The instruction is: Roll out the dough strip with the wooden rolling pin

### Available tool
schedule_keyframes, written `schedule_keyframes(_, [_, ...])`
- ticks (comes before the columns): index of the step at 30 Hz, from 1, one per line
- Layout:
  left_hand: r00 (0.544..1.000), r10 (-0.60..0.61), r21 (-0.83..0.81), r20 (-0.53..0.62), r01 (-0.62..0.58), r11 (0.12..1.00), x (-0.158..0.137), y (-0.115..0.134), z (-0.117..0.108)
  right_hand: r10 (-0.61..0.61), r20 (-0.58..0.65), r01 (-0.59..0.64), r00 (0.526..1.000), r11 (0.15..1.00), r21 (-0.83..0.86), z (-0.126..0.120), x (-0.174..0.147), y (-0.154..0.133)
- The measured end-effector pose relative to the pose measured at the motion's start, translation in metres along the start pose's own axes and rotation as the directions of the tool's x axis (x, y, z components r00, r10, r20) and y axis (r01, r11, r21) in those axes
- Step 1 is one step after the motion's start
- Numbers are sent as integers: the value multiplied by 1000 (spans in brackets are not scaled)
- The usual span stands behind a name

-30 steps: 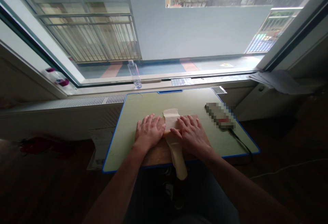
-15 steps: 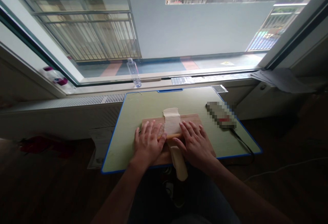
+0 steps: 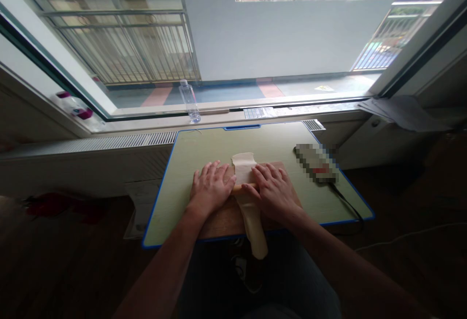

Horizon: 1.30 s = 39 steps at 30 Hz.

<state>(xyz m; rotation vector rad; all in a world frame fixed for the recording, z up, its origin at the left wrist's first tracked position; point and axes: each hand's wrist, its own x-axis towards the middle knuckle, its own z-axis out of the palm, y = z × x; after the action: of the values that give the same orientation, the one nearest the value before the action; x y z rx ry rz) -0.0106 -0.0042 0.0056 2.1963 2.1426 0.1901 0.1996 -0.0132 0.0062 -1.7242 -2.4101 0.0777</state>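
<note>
A long strip of pale dough (image 3: 254, 226) runs over a wooden board (image 3: 222, 219), its near end hanging past the table edge. Across the strip lies a thin wooden rolling pin (image 3: 239, 189), mostly hidden under my palms. My left hand (image 3: 211, 187) rests flat on the pin's left part, fingers stretched forward. On the right part lies my right hand (image 3: 273, 189), also flat, with fingers extended and thumb pointing inward. Neither hand is wrapped round the pin. Beyond it, the dough's far end (image 3: 243, 161) reaches past the board onto the table.
The small green table (image 3: 168, 202) has a blue rim. A blurred-out device (image 3: 316, 164) with a black cable lies at its right. A clear bottle (image 3: 189, 102) and another with a purple cap (image 3: 75, 107) stand by the window. Papers (image 3: 401, 112) lie at the right.
Both hands have moved slightly forward, away from me, along with the rolling pin. More of the dough and board shows on the near side.
</note>
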Motion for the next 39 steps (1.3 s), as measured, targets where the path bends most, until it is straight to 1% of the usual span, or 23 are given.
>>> schedule_keyframes(8, [998, -29, -72, 60, 33, 997, 33, -7, -4, 70, 72, -68, 995, 997, -31, -7, 33, -2])
schedule_keyframes(11, [997, -42, -84, 67, 47, 995, 39, -9, -6, 88, 90, -86, 992, 996, -29, -7, 40, -2])
schedule_keyframes(15, [998, -43, -83, 54, 47, 995, 40, -9, -5, 91, 83, -88, 992, 996, -31, -6, 44, -1])
schedule_keyframes(21, [998, -46, -84, 51, 50, 995, 36, -8, -5, 80, 67, -78, 995, 996, -41, -6, 39, -3])
schedule_keyframes(27, [998, -35, -61, 53, 38, 997, 25, -5, -4, 46, -4, -46, 999, 997, -59, -3, 24, -3])
schedule_keyframes(31, [999, -40, -36, 30, 41, 999, 12, -2, -2, 29, -20, -30, 999, 999, -45, 0, 13, -3])
schedule_keyframes(39, [998, -22, -30, -55, 21, 999, -7, 3, 1, 27, -58, -27, 998, 1000, -12, 7, -4, -2])
